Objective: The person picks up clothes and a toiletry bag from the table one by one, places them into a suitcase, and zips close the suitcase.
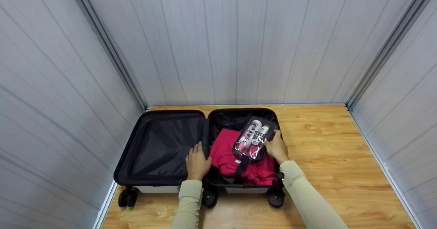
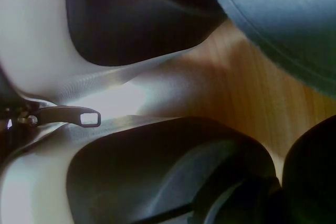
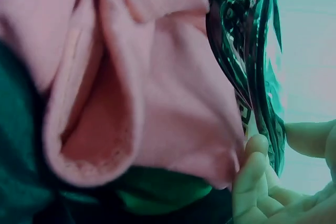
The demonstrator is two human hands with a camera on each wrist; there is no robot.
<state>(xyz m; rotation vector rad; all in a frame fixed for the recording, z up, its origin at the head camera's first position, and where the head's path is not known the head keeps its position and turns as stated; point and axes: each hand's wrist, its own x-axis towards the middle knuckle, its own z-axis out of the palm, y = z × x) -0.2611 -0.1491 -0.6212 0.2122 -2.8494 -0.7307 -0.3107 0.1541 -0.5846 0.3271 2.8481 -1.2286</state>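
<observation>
An open suitcase (image 1: 160,184) lies on the floor, its right half holding folded red clothing (image 1: 225,150). Over that clothing is a clear pouch (image 1: 254,138) with black edges and bottles inside. My right hand (image 1: 277,148) pinches the pouch's right edge; the right wrist view shows fingers (image 3: 252,177) and thumb on either side of the pouch (image 3: 265,87), beside the clothing (image 3: 178,98). My left hand (image 1: 197,162) rests with extended fingers on the suitcase's middle edge. The left wrist view shows a zipper pull (image 2: 65,115) and the case's outer shell, not the hand.
The suitcase's left half (image 1: 164,143) has a dark lining and nothing in it. Black wheels (image 1: 276,197) stick out from its near side. Wood floor (image 1: 324,154) extends to the right, and pale panel walls (image 1: 235,44) stand behind and on both sides.
</observation>
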